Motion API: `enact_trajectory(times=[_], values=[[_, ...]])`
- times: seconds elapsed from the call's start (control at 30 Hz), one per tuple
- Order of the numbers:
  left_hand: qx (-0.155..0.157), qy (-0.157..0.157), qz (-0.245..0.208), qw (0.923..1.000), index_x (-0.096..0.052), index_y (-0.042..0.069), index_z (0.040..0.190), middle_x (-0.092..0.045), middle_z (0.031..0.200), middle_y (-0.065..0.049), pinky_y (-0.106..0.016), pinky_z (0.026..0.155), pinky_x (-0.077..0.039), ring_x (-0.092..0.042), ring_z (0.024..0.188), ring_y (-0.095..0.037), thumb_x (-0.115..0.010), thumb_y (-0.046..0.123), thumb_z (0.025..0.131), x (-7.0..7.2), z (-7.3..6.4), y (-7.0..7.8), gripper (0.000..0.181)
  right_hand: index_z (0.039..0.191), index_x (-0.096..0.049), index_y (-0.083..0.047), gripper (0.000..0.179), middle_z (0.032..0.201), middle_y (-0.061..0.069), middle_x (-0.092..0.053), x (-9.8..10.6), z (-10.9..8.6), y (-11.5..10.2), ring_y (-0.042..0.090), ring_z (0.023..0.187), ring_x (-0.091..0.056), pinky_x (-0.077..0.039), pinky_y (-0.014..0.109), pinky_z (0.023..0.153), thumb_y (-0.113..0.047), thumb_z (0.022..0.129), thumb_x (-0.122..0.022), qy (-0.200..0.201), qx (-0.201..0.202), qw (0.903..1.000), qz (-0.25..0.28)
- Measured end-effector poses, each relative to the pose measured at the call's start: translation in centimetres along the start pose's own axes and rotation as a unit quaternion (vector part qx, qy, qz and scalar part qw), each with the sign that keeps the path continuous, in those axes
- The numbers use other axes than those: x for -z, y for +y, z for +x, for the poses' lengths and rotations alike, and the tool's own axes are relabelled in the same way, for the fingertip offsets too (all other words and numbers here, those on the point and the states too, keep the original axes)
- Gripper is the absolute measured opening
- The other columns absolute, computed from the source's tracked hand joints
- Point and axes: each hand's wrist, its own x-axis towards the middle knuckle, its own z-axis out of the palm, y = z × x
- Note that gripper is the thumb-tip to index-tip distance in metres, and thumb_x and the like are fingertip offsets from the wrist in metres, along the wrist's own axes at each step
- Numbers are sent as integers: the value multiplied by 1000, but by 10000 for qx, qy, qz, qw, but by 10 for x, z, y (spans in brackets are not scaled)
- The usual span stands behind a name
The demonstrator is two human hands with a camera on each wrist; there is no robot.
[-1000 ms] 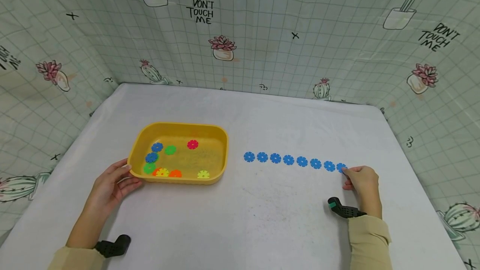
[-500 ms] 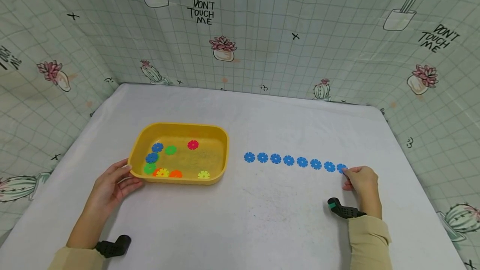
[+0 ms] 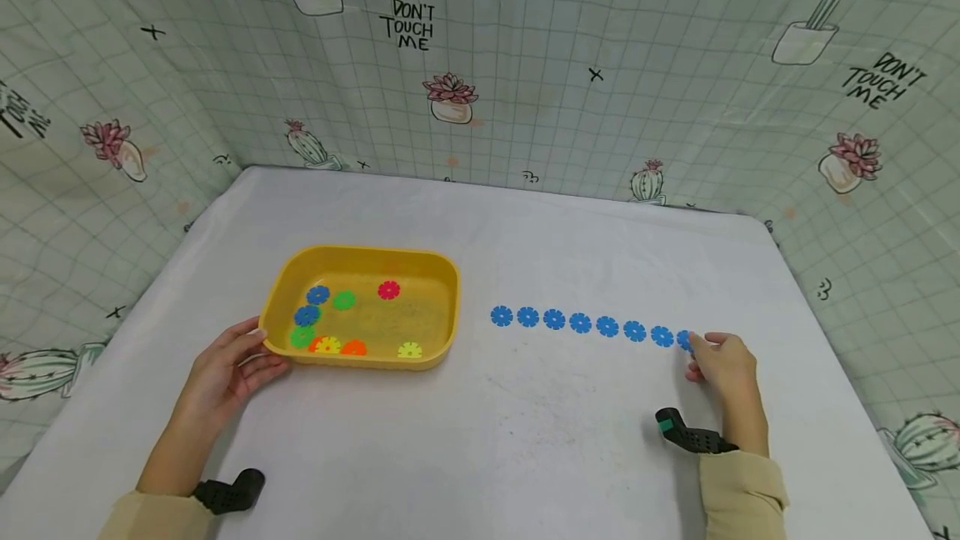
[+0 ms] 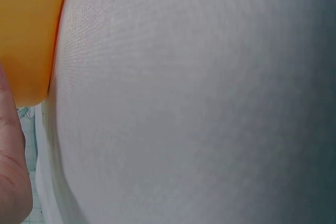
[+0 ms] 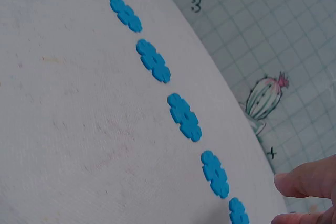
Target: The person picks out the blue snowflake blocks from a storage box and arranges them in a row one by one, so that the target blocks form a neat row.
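Observation:
My left hand [image 3: 221, 377] holds the near left corner of a yellow plastic tray [image 3: 420, 311], thumb at the rim and fingers against its outer side. Flower-shaped plastic discs in blue, green, red, orange and yellow lie inside. To the right, several blue flower discs [image 3: 580, 323] form a straight row on the table. My right hand [image 3: 727, 365] is at the row's right end, its fingertips partly covering the last blue disc [image 3: 682, 340]. In the right wrist view, the visible fingers [image 5: 307, 179] are apart, and nothing shows between them.
A white cloth covers the table [image 3: 480, 440]. Behind and beside it hangs a grid-patterned curtain [image 3: 525, 40] with cactus drawings. Each wrist wears a black camera mount, such as the left mount [image 3: 232, 492] and right mount [image 3: 690, 432].
My right fingers have loosened from the last blue disc and drawn back slightly. The left hand and the tray keep their places; the head view has shifted a little.

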Motion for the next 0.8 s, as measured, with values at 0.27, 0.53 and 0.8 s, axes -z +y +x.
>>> enact_trajectory(times=[0.27, 0.53, 0.8], values=[[95, 128, 57, 9999, -54, 25, 107, -68, 84, 4, -27, 70, -58, -68, 72, -13, -58, 21, 93, 0, 0, 0, 16, 137, -41, -6, 68, 115, 17, -55, -36, 38, 22, 25, 92, -60, -54, 35, 74, -56, 91, -41, 902, 1192, 9886, -176], [146, 172, 56, 9997, -53, 25, 108, -68, 83, 4, -27, 70, -58, -68, 72, -12, -59, 22, 92, 0, 0, 2, 17, 125, -53, -13, 58, 107, 5, -61, -58, 8, -19, 17, 98, -55, -51, 22, 72, -57, 88, -49, 936, 2400, 9661, 164], [175, 171, 25, 9997, -53, 25, 107, -68, 83, 5, -27, 70, -58, -68, 72, -12, -59, 22, 92, 0, 0, 1, 17, 125, -53, -3, 42, 117, 17, -59, -66, -91, -109, 28, 108, -57, -49, 46, 94, -28, 92, -59, -307, 3185, 9443, 773]])
